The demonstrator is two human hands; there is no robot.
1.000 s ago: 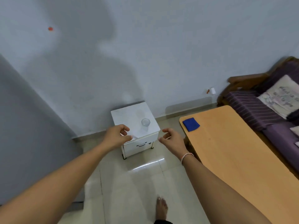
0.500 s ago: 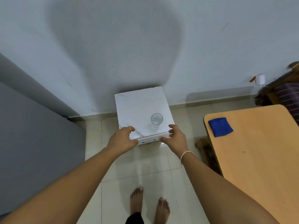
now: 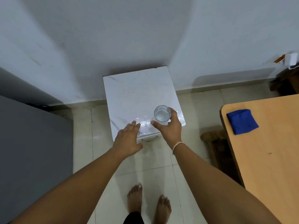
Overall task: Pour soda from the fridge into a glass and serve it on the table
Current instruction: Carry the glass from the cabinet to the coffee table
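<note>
A clear empty glass (image 3: 162,115) stands upright near the front right corner of a small white marble-topped cabinet (image 3: 134,96). My right hand (image 3: 169,128) wraps around the glass, thumb on its left side and fingers on its right. My left hand (image 3: 128,139) hovers flat and open over the cabinet's front left edge, holding nothing. A wooden table (image 3: 265,152) reaches along the right side. No soda and no fridge interior are in view.
A blue folded cloth (image 3: 242,121) lies on the wooden table's far corner. A tall grey surface (image 3: 32,151) fills the left side. The white wall stands behind the cabinet, and a dark wooden furniture piece (image 3: 215,139) sits under the table. My bare feet are on the tiled floor.
I stepped closer to the cabinet. My right hand moved from the cabinet's front edge onto the glass and closed around it. My left hand flattened out over the front edge.
</note>
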